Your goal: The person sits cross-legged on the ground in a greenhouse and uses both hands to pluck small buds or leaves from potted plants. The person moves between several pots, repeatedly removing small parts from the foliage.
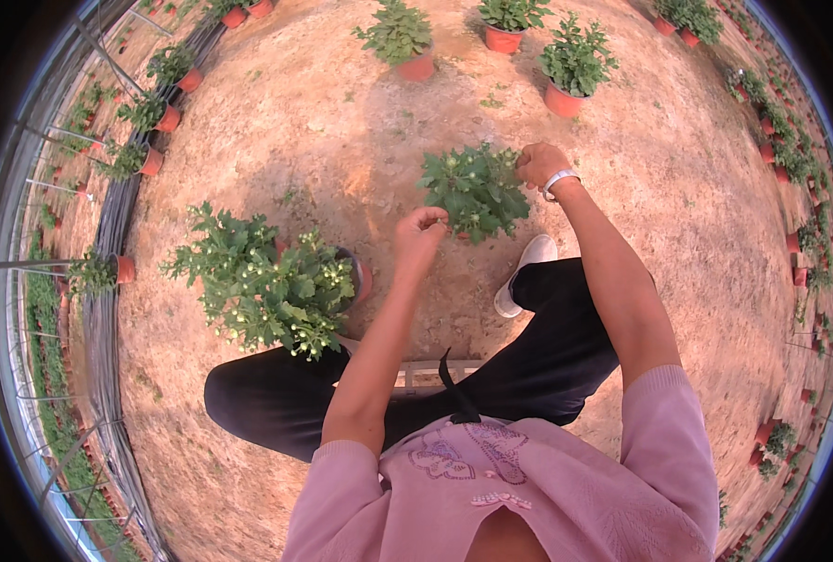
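Note:
A potted plant (474,191) with lobed green leaves and pale round buds, likely a chrysanthemum, stands on the ground in front of me. Its pot is almost wholly hidden under the leaves. My left hand (418,239) is at the plant's near left edge, thumb and forefinger brought together; whether something small is between them is unclear. On the far right side, my right hand (544,167), with a silvery band (560,181) at the wrist, has its curled fingers on a budded shoot (509,159). The fingertips are partly hidden.
Budded plants (269,281) stand close to my left arm, beside a dark-rimmed pot (360,277). Farther ahead are potted plants (397,35), (577,60) on bare soil (304,133). Black sheeting (104,351) runs along the left. A pale slatted seat (416,376) shows beneath me.

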Demonstrator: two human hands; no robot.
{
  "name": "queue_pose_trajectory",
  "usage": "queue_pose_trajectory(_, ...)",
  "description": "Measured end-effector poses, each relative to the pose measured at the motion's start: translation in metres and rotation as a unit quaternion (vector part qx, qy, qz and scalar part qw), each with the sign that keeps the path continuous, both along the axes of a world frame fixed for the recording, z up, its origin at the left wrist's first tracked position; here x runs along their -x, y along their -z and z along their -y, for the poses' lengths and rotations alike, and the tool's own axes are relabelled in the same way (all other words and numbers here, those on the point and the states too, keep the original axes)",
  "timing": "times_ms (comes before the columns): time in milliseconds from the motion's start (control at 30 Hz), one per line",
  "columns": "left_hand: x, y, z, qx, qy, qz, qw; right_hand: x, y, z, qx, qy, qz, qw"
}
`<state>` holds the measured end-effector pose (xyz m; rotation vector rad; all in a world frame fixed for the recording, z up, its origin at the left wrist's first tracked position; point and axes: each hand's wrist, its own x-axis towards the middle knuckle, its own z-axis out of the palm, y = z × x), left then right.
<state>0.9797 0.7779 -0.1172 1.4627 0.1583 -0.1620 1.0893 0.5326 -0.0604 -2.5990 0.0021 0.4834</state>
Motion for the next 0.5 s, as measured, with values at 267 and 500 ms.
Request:
queue_pose_trajectory(267, 0.028, 0.001, -0.064, -0.17, 0.084, 0.0, 0.982, 0.001, 0.031, 0.006, 0.035, 0.001, 0.038, 0.999)
queue_pose_trajectory(500, 0.044, -0.027, -0.106, -0.196, 0.173, -0.048, 0.964, 0.009, 0.038, -0.004, 0.074, -0.031, 0.152, 0.985)
